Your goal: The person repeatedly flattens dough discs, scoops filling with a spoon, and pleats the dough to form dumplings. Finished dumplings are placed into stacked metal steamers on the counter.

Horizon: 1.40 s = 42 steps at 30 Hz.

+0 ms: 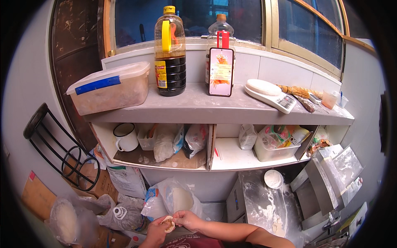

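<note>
My left hand (pixel 156 233) holds a round dough wrapper (pixel 169 224) with brown filling in its middle, low in the view and close to my body. The fingertips of my right hand (pixel 187 219) pinch the wrapper's upper right edge. Behind the hands stands an open plastic bag (pixel 182 198) with what looks like flour inside. To the right, a white bowl of flour (pixel 273 179) sits on a flour-dusted dark surface (pixel 259 193), where flat pieces of dough (pixel 278 228) lie near the front.
Above is a shelf (pixel 192 113) with a plastic box (pixel 111 90), a bottle of dark sauce (pixel 170 68), a phone (pixel 220 73) and a kitchen scale (pixel 269 93). A metal machine (pixel 322 183) stands right; a clear plastic jug (pixel 127 217) and a black-framed stool (pixel 62 145) are left.
</note>
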Each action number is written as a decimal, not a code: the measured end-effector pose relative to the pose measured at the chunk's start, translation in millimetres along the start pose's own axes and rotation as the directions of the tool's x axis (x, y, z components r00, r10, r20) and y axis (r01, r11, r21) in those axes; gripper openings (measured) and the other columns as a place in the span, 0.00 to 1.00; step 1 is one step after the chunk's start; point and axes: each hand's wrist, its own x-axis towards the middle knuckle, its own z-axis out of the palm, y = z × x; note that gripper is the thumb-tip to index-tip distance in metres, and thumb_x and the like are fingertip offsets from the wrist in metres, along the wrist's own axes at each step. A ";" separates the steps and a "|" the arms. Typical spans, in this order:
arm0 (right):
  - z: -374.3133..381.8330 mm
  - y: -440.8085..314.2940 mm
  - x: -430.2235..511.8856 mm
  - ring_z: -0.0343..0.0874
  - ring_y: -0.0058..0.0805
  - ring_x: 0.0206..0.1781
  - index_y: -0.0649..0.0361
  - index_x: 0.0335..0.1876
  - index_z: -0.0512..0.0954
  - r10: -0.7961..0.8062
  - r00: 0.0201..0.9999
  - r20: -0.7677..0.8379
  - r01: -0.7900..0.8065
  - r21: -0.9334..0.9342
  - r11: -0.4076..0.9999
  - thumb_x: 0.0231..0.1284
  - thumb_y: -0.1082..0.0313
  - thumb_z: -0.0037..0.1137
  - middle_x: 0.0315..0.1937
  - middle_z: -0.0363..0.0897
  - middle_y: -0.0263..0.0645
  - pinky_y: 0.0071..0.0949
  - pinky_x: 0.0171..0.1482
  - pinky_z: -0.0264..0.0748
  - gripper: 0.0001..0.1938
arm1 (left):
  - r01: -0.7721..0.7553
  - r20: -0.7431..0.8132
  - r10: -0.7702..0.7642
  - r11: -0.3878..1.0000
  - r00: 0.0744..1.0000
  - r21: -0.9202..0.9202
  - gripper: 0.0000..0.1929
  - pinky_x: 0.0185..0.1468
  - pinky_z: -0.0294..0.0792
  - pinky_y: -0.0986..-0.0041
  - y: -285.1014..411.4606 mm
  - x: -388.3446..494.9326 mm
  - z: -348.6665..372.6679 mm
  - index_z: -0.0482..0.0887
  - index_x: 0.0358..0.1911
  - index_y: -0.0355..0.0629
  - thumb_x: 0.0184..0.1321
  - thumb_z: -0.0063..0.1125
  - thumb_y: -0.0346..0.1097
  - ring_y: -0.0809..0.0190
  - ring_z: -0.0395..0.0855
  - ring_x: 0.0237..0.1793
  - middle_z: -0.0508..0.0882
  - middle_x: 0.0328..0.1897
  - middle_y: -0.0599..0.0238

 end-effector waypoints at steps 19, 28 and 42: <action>-9.4 -13.0 -13.2 0.75 0.18 0.36 0.63 0.40 0.78 -0.205 0.979 -0.001 0.175 -0.517 0.838 0.67 0.66 0.57 0.33 0.79 0.30 0.19 0.41 0.72 0.07 | 0.135 0.087 -0.150 0.978 0.985 0.157 0.22 0.44 0.78 0.73 5.2 15.5 2.3 0.74 0.58 0.27 0.59 0.54 0.21 0.60 0.85 0.42 0.84 0.46 0.52; -16.4 -4.5 6.5 0.76 0.18 0.35 0.63 0.39 0.79 -0.035 0.996 -0.081 0.029 -0.074 0.997 0.66 0.65 0.58 0.32 0.78 0.29 0.18 0.39 0.72 0.09 | -0.039 0.220 0.041 0.999 0.975 -0.014 0.21 0.49 0.77 0.66 4.1 21.9 -7.6 0.70 0.58 0.32 0.60 0.53 0.23 0.55 0.82 0.49 0.80 0.51 0.51; 15.9 -27.0 -35.4 0.81 0.34 0.40 0.57 0.38 0.80 -0.452 0.871 -0.191 0.239 -0.640 0.731 0.62 0.64 0.58 0.34 0.80 0.38 0.30 0.46 0.76 0.07 | 0.050 0.015 -0.051 0.997 0.999 0.051 0.25 0.46 0.77 0.72 34.5 -7.7 34.6 0.68 0.64 0.33 0.62 0.57 0.25 0.64 0.81 0.44 0.80 0.48 0.60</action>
